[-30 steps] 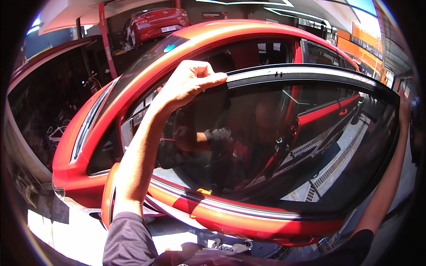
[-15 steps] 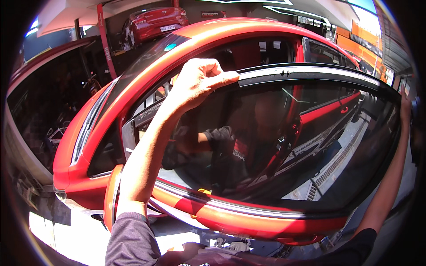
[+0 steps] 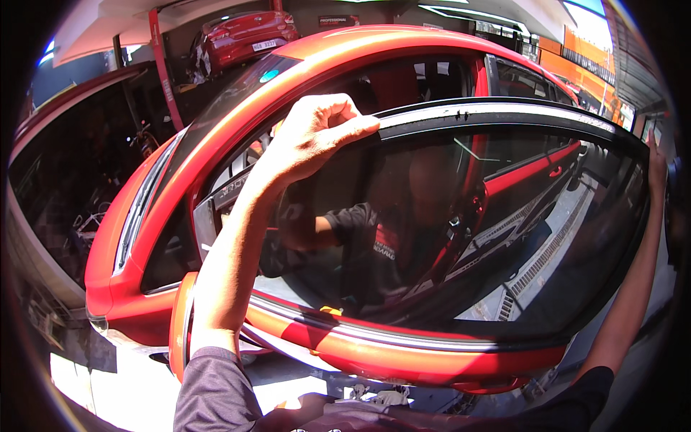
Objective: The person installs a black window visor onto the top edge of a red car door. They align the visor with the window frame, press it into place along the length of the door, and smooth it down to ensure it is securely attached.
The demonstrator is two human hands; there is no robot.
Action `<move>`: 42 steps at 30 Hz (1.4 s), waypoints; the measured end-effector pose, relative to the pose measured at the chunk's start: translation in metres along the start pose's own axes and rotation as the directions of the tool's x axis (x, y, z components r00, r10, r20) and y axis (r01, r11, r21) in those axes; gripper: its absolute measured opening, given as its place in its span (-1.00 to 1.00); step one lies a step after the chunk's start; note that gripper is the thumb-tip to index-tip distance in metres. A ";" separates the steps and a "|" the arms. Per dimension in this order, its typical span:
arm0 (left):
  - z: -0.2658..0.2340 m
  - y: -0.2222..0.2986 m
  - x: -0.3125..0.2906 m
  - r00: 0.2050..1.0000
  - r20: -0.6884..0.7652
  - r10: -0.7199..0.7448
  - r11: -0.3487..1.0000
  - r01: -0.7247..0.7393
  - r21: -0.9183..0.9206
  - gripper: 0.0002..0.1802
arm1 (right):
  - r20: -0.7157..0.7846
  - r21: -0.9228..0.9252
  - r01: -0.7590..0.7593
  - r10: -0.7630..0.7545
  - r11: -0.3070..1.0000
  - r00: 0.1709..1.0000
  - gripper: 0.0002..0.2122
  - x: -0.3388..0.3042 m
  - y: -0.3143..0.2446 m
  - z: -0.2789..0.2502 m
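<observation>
I'm counting two hands here, two bare forearms and two dark short sleeves, and all of them belong to the one wearer. There are two red cars: the near car (image 3: 374, 47) fills my view, and a second car (image 3: 248, 36) sits farther back at upper left, close to one red post (image 3: 165, 72). I see one front door (image 3: 403, 362) standing open, one red side mirror (image 3: 183, 327) and one round teal sticker (image 3: 269, 75) on the windshield. Now the glossy strip (image 3: 504, 111): it runs along the top of the door's black window frame (image 3: 625, 277), between the two hands, curving down toward the rear corner. It's dark, with a bright white band along it and a few small dark marks (image 3: 461, 114) near the middle, and its front end looks square. Below it the dark window glass (image 3: 425, 288) gives me what looks like a reflection of a person, plus one yellow-orange tab (image 3: 331, 311) at the lower edge. On to the hands: the left hand (image 3: 317, 137) is up high, forearm slanting up from below, fingers curled and thumb stretched out in a narrow pinch at the strip's front end. Way over at the right rim, the right hand (image 3: 656, 169) is raised beside the frame's rear corner, one finger pointing up; how firmly it grips, I can't tell.
</observation>
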State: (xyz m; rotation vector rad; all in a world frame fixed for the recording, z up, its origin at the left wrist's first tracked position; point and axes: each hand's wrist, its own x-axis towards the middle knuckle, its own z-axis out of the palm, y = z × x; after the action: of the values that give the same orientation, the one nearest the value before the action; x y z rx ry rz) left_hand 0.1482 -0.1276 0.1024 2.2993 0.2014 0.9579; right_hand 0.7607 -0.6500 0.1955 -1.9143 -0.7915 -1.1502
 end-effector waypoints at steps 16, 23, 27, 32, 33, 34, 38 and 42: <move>0.011 -0.014 -0.023 0.750 -0.272 0.603 0.767 -0.453 0.454 -0.78 | 0.121 0.055 -0.148 0.141 0.987 0.983 -0.48 -0.003 -0.025 0.003; 0.021 -0.001 -0.019 0.584 -0.096 0.806 0.370 -0.371 0.852 -0.80 | 0.044 0.051 -0.056 0.054 0.997 0.998 -0.42 -0.007 -0.021 0.000; 0.023 -0.001 -0.014 0.628 -0.063 0.776 0.359 -0.358 0.862 -0.80 | 0.122 -0.013 -0.158 0.159 0.987 0.980 -0.41 -0.004 -0.010 -0.016; 0.009 0.003 -0.025 0.607 -0.354 0.711 0.609 -0.281 0.742 -0.89 | 0.103 0.074 -0.132 0.124 0.988 0.987 -0.41 -0.003 -0.027 -0.004; 0.009 0.003 -0.030 0.586 -0.434 0.685 0.669 -0.270 0.692 -0.84 | 0.116 0.070 -0.140 0.131 0.988 0.985 -0.40 -0.005 -0.027 -0.005; 0.013 0.003 -0.042 0.631 -0.566 0.531 0.832 -0.262 0.488 -0.71 | 0.126 0.067 -0.150 0.141 0.986 0.982 -0.40 -0.008 -0.028 -0.009; 0.036 0.016 -0.139 0.822 -0.443 0.358 0.932 -0.289 0.218 -0.64 | 0.108 0.035 -0.162 0.157 0.986 0.982 -0.38 -0.015 -0.056 0.003; 0.091 -0.017 -0.269 0.995 0.099 -0.030 0.994 0.019 0.112 -0.72 | -0.004 -0.132 -0.098 0.098 0.986 0.995 -0.41 -0.019 -0.043 -0.026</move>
State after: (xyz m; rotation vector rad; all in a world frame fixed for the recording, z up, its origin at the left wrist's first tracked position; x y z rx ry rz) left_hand 0.0175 -0.2570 -0.1150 2.4339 0.2456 0.8350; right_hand 0.7077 -0.6516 0.1984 -2.0397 -0.6286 -1.1651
